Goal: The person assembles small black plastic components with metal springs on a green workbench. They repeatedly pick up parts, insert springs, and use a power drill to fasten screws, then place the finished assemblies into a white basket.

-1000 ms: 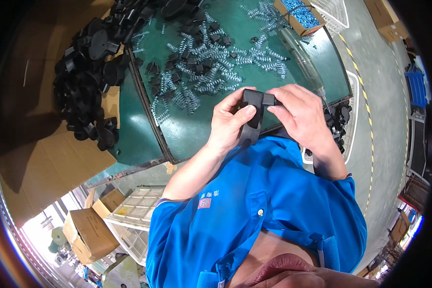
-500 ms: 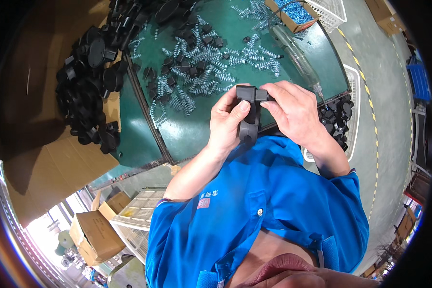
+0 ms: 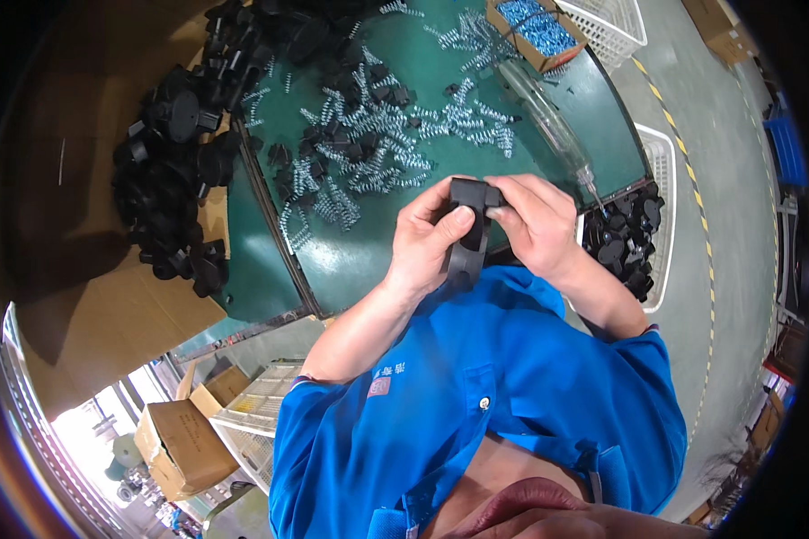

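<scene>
My left hand is wrapped round a black plastic part with a blocky head and a curved body, its thumb pressed on the front. With its fingertips, my right hand pinches a small black block at the right side of that head. Little of the block shows between the fingers and the head. Beyond both hands, a heap of metal coil springs lies on the green tabletop, with small black pieces among them.
A clear-bodied power screwdriver lies on the right of the table. Behind it is a cardboard box of blue screws. A white basket of black parts stands beyond the right edge. Black plastic parts pile up on cardboard at left.
The small block sits closer against the head of the black part, with less of it sticking out. Both hands have come slightly lower in view, the right one further left.
</scene>
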Tool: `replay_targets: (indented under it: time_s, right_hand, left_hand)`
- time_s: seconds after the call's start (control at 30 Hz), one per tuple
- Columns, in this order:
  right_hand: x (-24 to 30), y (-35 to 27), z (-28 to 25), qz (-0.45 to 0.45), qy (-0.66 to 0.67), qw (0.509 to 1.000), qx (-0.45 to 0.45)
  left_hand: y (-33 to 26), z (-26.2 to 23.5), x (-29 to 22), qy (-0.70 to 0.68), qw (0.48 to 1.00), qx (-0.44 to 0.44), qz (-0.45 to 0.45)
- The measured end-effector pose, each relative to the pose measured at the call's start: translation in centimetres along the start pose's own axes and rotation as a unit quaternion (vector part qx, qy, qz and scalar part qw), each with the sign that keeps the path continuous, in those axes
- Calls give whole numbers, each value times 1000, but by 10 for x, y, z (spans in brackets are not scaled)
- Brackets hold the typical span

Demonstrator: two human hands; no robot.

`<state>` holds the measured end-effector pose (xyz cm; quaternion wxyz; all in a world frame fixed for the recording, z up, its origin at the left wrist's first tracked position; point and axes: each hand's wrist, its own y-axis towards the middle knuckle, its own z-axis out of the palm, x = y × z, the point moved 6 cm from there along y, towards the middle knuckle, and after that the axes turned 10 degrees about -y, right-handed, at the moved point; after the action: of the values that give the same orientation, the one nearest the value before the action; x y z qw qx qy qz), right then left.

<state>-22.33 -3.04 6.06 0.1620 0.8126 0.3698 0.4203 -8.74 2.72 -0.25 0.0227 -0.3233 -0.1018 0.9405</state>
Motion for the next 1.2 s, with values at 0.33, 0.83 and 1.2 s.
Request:
replay_targets:
  time_s: [0.33,0.83,1.2]
  right_hand:
    - [-32,-19,12,-27,-15,999,23]
    - [-4,4,7,-48,-43,998,1]
    - [-51,-35,59,-50,-222,959,167]
  left_hand:
    - [27,-6,-12,259,962,79,-33]
    - [16,-5,-22,184,982,31,13]
    - [33,1,-10,755,629,100,154]
